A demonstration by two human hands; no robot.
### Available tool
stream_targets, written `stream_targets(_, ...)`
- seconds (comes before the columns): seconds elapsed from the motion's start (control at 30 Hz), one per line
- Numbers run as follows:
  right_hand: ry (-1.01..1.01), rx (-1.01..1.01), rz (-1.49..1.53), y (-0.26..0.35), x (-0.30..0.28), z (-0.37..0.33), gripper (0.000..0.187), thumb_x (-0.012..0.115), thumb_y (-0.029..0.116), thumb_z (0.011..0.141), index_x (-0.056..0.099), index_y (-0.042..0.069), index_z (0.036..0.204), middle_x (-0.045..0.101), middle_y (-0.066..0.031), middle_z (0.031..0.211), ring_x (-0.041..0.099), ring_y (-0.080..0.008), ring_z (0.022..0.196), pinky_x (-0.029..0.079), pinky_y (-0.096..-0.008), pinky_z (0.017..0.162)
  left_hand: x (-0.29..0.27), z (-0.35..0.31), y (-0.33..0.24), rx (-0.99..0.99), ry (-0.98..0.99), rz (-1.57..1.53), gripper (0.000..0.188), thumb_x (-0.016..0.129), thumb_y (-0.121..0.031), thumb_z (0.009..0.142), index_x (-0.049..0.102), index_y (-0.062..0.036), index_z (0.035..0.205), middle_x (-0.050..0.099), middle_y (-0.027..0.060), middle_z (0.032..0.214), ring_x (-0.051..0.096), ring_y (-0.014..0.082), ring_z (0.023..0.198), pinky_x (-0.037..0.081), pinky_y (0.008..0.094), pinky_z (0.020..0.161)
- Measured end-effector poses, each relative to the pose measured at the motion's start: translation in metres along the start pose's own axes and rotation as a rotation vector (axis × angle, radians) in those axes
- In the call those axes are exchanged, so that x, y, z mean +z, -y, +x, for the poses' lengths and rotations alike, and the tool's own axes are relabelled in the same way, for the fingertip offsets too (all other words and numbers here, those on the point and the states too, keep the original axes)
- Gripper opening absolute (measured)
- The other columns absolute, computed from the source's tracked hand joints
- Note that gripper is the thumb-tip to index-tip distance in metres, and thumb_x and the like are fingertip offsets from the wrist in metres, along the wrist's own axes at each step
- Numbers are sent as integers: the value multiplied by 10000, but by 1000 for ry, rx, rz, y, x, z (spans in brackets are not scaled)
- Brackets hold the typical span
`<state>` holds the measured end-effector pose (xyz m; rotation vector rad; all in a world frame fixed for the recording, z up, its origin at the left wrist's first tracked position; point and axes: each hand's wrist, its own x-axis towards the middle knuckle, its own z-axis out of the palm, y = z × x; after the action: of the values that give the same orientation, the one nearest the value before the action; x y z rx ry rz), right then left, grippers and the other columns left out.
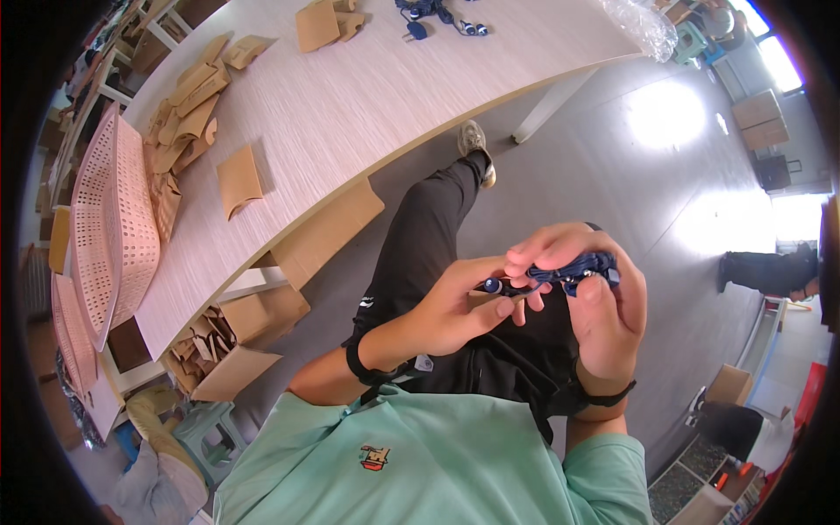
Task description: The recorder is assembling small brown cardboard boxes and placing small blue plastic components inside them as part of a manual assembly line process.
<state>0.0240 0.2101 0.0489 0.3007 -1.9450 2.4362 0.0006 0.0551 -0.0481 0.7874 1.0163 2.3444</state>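
Above my lap, both hands hold a coiled dark blue cord (577,269) with small rounded end pieces. My right hand (617,319) is closed around the coil, its thumb pressing from below and its fingers curling over the top. At the coil's left side, my left hand (455,302) is closed on a rounded cord end (493,285) between thumb and fingers. Some of the left fingers disappear behind the cord. More dark blue cords (433,10) with similar ends lie on the far part of the light wood-grain table (350,105).
Folded brown cardboard pieces (188,109) are piled on the table beside a pink perforated basket (114,227); a single cardboard piece (239,181) lies nearer. Clear plastic wrap (640,26) sits at the right end. Below stand an open carton (232,350) and a green stool (210,437). Other people are around.
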Motion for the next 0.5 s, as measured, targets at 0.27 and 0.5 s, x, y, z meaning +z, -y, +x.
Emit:
stream_targets(0.27, 124, -218, -353, -9, 7, 0, 337, 575, 292, 922, 642, -38, 935, 659, -206, 1013, 667, -309, 923, 536, -379, 801, -3, 0, -4, -61, -35, 335, 311, 572, 70, 832, 576, 26, 1140, 632, 69, 987, 604, 130, 840, 507, 266, 739)
stream_targets(0.5, 120, -257, -387, -7, 2, -4, 333, 574, 308, 928, 641, -18, 921, 653, -216, 1031, 669, -324, 935, 538, -401, 827, -2, 2, -7, -56, -54, 415, 296, 612, 52, 795, 600, 3, 1087, 636, 80, 947, 605, 126, 858, 489, 260, 773)
